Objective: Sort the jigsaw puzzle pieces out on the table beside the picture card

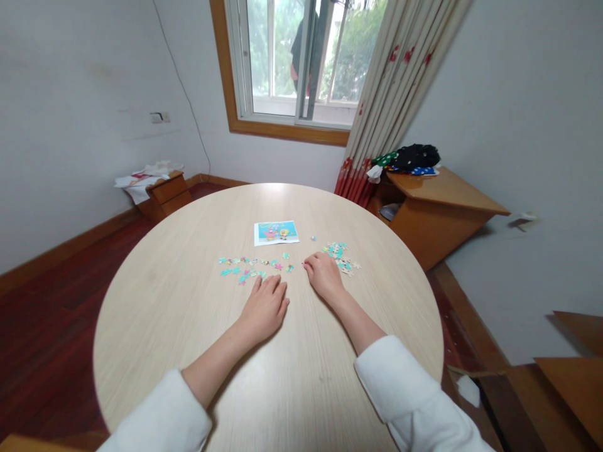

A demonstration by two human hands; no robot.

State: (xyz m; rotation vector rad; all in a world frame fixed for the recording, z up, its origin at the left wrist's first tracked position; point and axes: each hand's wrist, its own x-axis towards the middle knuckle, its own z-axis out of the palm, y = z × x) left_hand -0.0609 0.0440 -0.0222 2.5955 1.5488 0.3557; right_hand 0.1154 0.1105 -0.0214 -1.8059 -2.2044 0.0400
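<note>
My left hand lies flat on the round wooden table, fingers stretched out and holding nothing, just below a scatter of small jigsaw pieces. My right hand rests on the table with its fingers curled under, right beside a second cluster of jigsaw pieces; whether it holds a piece is hidden. A small colourful cartoon picture card lies beyond both hands, near the table's middle.
A wooden cabinet with dark spotted cloth stands right of the table, next to a curtain. A low wooden box with papers sits by the left wall. Behind is a window. Brown boards lie at lower right.
</note>
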